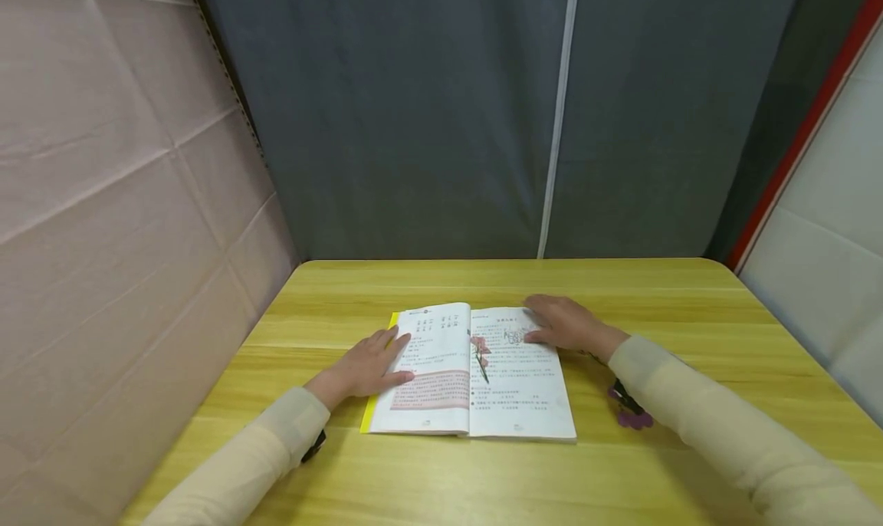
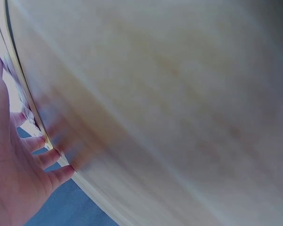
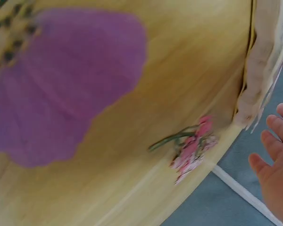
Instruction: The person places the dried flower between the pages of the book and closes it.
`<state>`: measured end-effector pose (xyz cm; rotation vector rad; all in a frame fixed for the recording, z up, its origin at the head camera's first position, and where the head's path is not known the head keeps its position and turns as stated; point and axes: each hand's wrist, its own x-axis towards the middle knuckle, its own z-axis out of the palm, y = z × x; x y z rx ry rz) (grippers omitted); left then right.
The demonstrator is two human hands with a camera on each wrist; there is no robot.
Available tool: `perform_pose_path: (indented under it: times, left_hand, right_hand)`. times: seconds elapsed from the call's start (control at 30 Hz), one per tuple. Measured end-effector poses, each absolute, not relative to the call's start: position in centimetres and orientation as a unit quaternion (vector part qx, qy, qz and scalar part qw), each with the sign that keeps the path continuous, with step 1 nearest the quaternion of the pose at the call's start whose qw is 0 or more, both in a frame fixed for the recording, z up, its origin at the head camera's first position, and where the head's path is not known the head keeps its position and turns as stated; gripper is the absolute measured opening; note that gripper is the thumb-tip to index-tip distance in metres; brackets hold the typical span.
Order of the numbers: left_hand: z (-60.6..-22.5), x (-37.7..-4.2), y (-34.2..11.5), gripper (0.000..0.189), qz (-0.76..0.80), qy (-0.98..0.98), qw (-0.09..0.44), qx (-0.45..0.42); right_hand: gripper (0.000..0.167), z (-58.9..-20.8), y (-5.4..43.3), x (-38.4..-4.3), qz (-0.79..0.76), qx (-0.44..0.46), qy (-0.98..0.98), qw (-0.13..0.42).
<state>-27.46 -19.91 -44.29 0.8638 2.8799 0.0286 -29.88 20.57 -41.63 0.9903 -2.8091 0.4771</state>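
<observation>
A book lies open on the wooden table, showing printed text on both pages and a pink flower near the spine. My left hand rests on the outer edge of the left page, fingers spread and fairly straight. At the upper right corner of the right page, my right hand touches the paper with thumb and fingers extended. Seen from the right wrist, the right hand is beside the book's edge. From the left wrist, the fingertips of the left hand are along the book's side.
A purple flower shape lies on the table, partly under the right forearm. The right wrist view also shows a pink flower with a green stem on the wood. A dark curtain hangs behind the table's far edge.
</observation>
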Motion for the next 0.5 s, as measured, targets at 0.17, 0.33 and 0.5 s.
perform_pose_path:
  times: [0.17,0.33,0.5]
  left_hand:
    - [-44.2,-27.3,-19.9,0.086,0.013,0.955,0.066,0.290]
    - [-44.2,-27.4,-19.9,0.086,0.006,0.954,0.060,0.293]
    - [-44.2,-27.4,-19.9,0.087,0.006,0.956,0.064,0.285]
  right_hand:
    - [0.074,-42.3,21.5,-30.1,0.128,0.330,-0.934,0.037]
    - [0.087,-42.8,22.0,-30.3,0.110,0.288,-0.951,-0.023]
    - [0.094,-43.0,22.3,-30.6,0.113,0.272,-0.955,-0.044]
